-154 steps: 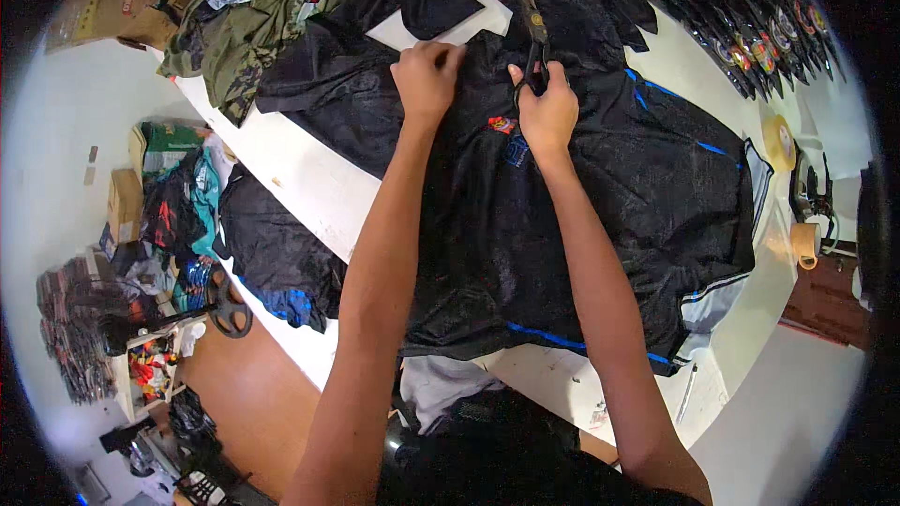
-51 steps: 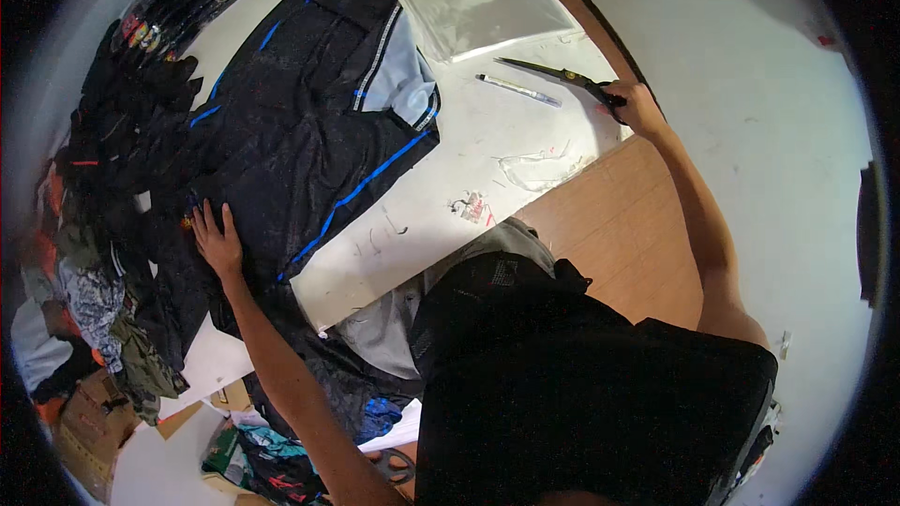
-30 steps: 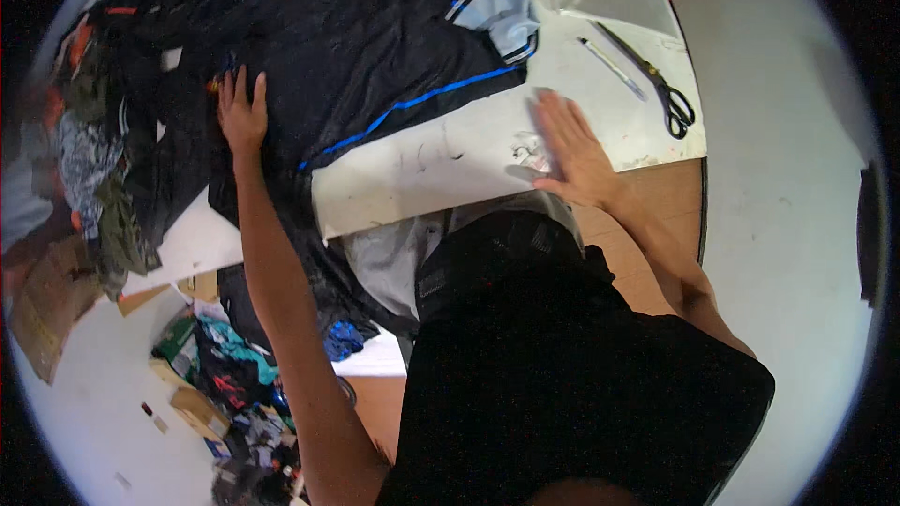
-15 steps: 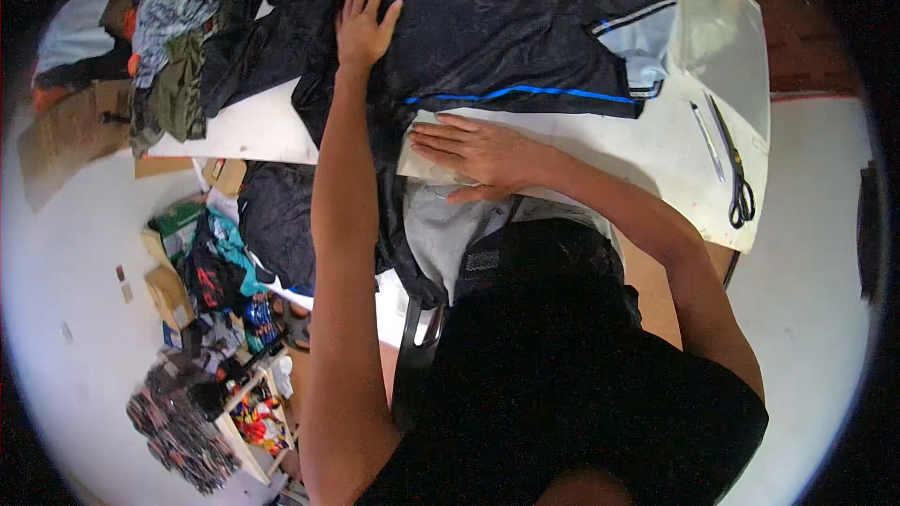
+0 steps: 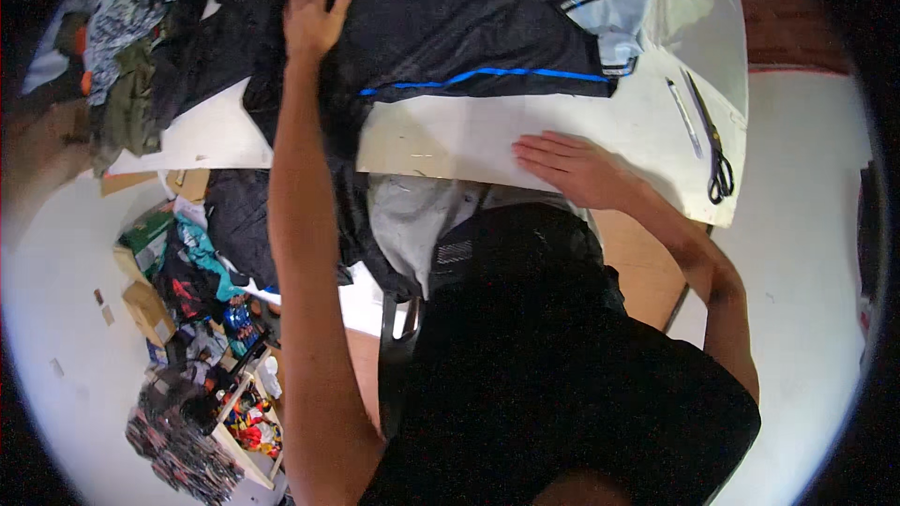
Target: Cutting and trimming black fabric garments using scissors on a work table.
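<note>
A black shirt (image 5: 487, 33) with a blue stripe along its near edge lies spread over the white table (image 5: 441, 131). My left hand (image 5: 315, 23) rests flat on its left part, fingers apart, beside a small colourful print. Light-blue fabric (image 5: 621, 30) with black and white trim shows at the shirt's right side. My right hand (image 5: 579, 171) lies at the table's near edge, fingers stretched out, holding nothing and apart from the shirt. Some black cloth hangs over the near edge beside my left forearm.
Black-handled scissors (image 5: 718, 155) and a slim pale pen-like tool (image 5: 684, 117) lie at the table's right. Piled clothes (image 5: 127, 47) crowd the far left. Below on the left are bags, boxes and a wooden-framed bin (image 5: 248, 426) of colourful scraps.
My right hand has slid right along the near edge, away from the shirt's hanging part. My left hand stays flat on the shirt. The whole view has shifted slightly.
</note>
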A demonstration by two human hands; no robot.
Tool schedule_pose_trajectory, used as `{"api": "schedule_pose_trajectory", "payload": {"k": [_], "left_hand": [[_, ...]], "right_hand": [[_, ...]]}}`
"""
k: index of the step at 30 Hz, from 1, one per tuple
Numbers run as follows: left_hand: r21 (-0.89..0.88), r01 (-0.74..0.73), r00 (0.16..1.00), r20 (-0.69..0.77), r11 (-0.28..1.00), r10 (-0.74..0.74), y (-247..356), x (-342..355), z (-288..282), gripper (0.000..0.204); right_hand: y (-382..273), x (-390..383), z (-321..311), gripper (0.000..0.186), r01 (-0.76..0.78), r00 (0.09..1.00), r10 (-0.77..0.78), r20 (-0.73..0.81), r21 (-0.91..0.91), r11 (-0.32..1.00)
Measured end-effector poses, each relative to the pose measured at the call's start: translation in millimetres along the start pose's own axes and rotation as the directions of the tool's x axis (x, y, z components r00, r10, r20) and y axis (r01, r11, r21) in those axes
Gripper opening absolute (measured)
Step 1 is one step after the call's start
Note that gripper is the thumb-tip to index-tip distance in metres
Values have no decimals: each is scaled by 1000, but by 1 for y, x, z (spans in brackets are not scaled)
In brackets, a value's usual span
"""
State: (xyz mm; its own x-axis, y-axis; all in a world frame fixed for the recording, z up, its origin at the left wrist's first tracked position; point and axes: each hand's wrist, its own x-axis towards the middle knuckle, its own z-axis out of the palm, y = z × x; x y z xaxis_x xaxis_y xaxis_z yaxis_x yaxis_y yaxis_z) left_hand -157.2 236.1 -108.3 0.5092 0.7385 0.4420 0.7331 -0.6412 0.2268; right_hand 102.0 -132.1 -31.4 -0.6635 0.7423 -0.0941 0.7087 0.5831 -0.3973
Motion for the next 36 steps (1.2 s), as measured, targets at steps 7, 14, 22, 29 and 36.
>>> {"api": "schedule_pose_trajectory", "payload": {"k": [7,14,22,29,36], "left_hand": [[26,-152,985,-80,988,154,2,4,-4,48],[-2,-73,995,72,997,73,2,5,-3,57],[183,-116,993,12,976,116,40,10,-22,50],[-190,-416,901,-218,889,375,185,3,-47,32],[-419,-453,887,-128,787,443,274,-23,-44,30]], "right_hand": [[-46,-137,10,57,-487,846,502,-183,120,865],[-83,-232,22,29,-779,380,803,-460,310,546],[-48,-210,8,24,-755,244,718,-652,337,562],[-68,-175,104,58,-936,240,771,-590,72,346],[-98,-205,221,55,-839,-255,964,76,478,-260]]}}
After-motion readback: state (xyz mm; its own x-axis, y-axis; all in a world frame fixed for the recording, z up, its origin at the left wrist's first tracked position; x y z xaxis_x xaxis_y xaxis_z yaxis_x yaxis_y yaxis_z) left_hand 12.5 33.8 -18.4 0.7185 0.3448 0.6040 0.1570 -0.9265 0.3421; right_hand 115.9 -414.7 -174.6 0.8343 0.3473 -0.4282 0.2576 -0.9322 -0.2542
